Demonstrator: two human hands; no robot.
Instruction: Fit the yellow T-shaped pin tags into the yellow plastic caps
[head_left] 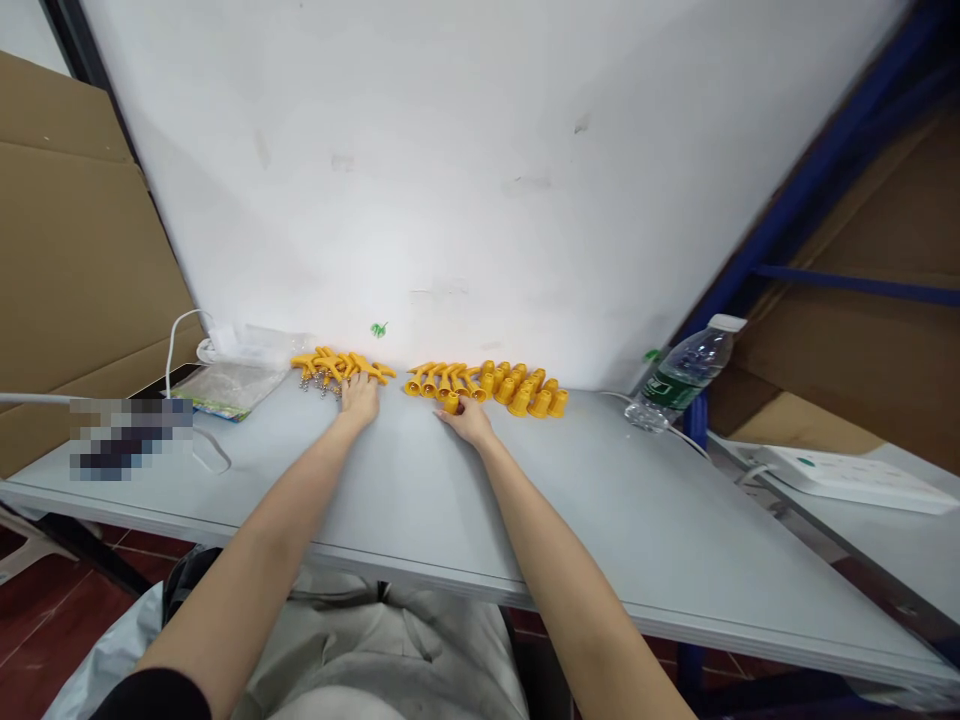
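At the centre of the frame, our right hand (471, 420) grips a yellow cup (451, 402) just in front of a row of yellow cones (430, 387) on the worktop (420, 490). Left of centre, our left hand (361, 399) is at the yellow winged pieces (325, 361); we cannot tell whether it grips one. We judge this as picking up parts; the next move calls for lifting cleanly, without disturbing neighbours.

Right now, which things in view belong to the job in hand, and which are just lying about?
Likely in the job:
yellow cup, in the right hand
yellow winged pieces, at the left hand
row of yellow flared pieces
clustered yellow cups

Apparently just lying about:
plastic bottle
clear packet
white power strip
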